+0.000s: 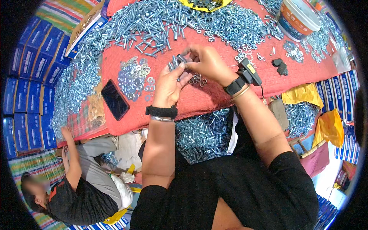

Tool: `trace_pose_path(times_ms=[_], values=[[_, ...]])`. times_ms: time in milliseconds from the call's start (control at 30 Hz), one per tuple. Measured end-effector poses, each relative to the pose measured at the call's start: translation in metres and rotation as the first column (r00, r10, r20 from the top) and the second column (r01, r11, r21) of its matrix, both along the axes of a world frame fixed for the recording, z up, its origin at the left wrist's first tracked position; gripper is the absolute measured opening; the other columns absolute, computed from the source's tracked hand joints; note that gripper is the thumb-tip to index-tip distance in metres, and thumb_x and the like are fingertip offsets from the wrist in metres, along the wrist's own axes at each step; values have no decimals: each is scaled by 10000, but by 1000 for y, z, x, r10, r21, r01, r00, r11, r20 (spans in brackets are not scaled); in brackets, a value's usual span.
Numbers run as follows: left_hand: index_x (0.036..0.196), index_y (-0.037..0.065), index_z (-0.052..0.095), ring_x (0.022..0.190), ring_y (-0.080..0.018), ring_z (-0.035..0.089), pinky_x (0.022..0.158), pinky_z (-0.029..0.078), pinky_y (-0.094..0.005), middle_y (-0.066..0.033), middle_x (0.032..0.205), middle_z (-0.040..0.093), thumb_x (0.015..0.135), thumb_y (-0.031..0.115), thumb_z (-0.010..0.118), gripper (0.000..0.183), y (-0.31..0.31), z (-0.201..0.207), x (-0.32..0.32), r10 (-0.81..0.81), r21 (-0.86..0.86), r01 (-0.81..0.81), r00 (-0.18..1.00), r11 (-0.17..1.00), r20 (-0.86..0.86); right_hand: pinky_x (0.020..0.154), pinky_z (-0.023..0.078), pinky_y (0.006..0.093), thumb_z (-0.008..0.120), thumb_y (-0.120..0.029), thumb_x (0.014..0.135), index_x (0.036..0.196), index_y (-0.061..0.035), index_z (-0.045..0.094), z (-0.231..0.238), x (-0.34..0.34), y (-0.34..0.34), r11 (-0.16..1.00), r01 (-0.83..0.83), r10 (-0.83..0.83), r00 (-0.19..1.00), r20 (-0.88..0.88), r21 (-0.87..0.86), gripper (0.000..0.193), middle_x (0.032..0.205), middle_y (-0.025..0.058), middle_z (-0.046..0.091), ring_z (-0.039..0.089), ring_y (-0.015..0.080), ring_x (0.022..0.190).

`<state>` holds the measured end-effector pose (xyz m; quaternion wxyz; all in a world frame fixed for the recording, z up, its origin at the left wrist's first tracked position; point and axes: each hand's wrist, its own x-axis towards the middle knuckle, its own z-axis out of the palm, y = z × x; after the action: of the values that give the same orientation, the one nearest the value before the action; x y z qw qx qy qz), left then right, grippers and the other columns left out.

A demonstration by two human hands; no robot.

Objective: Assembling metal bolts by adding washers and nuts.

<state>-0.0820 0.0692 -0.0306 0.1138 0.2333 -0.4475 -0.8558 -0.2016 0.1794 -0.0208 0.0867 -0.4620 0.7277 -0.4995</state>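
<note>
Fingers of the left hand are curled around a few silver bolts, which stand up between the thumb and the other fingers, above the table. Fingers of the right hand are bent and closed at the same place, and their tips pinch a small metal piece; it is partly hidden, so I cannot tell its kind. On the left wrist sit a black band and a silver bracelet; on the right wrist a strap carries a black device. Below the hands, close to the body, lies a mass of bolts under the table edge. Just under the right hand some small rings rest on the red cloth. To the left are scattered flat washers, and near them a dark phone. Farther away spreads a large heap of bolts, with many nuts at its right side, and a bucket stands beyond them. At far left are stacked blue boxes, and another person sits with one hand at the table edge.
</note>
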Motion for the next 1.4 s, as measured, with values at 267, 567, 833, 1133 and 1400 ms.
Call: trace_pose_path(times_ms=[267,567,833,1133,1400], values=[[1076,7,553,829,-171,641,726,576,-284,-73,961,638,904,63,536,182,10,15,-2,24,2,-24,999,1000,-29,635,479,229,621,-32,803,1062,15,562,-1,-7,4,973,-217,229,878,421,-77,270,792,30,631,591,82,714],[1001,-12,550,883,-200,643,770,574,-295,-91,960,628,902,39,531,114,-1,7,-3,60,-7,-60,998,998,-32,688,501,250,651,-45,772,1018,24,612,7,-18,15,985,-97,157,844,513,-141,259,834,77,657,628,128,755],[947,-17,537,831,-201,641,732,585,-276,-113,903,619,900,43,539,75,-10,15,4,108,66,-103,992,993,-73,715,488,243,629,-34,810,1049,29,626,2,-21,25,944,-310,277,930,242,113,248,886,54,664,597,86,788],[943,-5,524,808,-182,634,728,577,-273,-89,892,606,884,36,565,83,-16,14,8,229,94,-220,968,971,-100,594,442,223,593,-59,849,901,31,638,5,-13,17,947,-305,277,932,233,96,113,763,15,641,551,58,673],[939,11,530,801,-177,636,703,577,-270,-81,904,613,879,38,575,80,-19,18,10,256,123,-242,959,963,-120,527,397,209,556,-81,883,886,6,600,11,-2,12,970,-243,238,962,137,21,98,685,-26,554,483,38,600]])
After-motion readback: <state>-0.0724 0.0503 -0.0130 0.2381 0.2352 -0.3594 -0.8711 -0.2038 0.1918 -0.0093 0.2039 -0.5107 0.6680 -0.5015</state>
